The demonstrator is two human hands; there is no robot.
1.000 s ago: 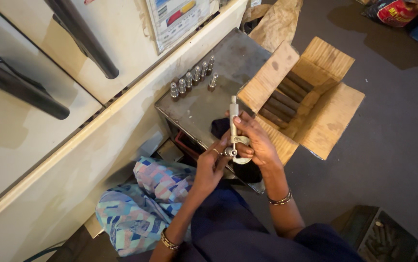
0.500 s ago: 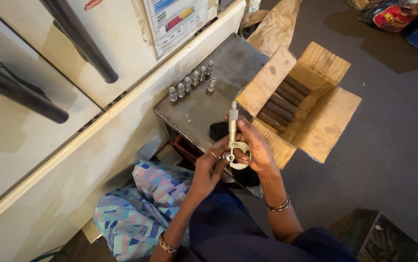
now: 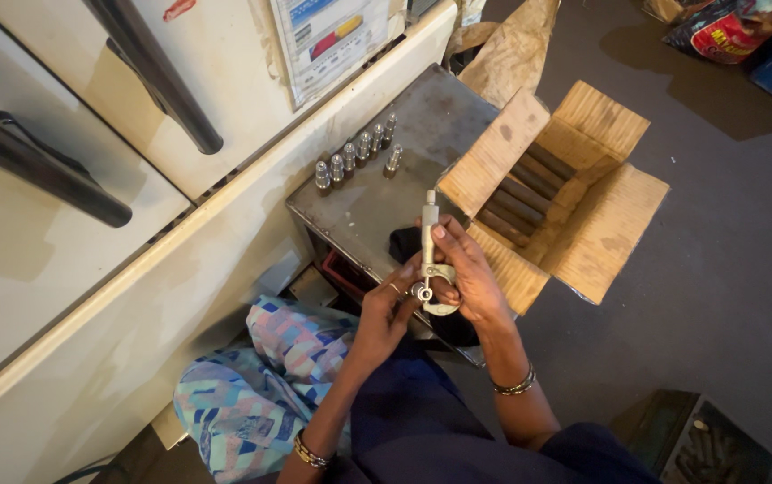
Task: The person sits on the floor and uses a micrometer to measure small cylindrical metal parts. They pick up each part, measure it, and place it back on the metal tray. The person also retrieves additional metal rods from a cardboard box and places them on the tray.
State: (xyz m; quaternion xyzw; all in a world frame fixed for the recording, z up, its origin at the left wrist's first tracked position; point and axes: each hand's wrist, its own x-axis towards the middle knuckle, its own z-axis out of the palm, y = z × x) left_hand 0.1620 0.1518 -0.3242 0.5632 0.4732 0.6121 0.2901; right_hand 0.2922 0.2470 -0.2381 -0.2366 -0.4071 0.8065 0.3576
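Note:
My right hand [image 3: 468,273] grips a metal micrometer [image 3: 431,246] by its curved frame, the long barrel pointing up and away from me. My left hand [image 3: 386,309] pinches a small metal part [image 3: 422,292] set in the micrometer's jaws. Both hands hover over the near edge of a low grey metal table [image 3: 377,211]. A dark cloth [image 3: 404,244] lies on the table just behind my hands.
A row of several small metal cylinders [image 3: 354,151] stands on the table's far side by a cream wall. An open cardboard box [image 3: 574,193] with dark metal rods sits to the right. A dark crate [image 3: 704,439] is on the floor lower right.
The view has shifted slightly; my hands stay together on the micrometer, with my left fingers moved a little at the jaws.

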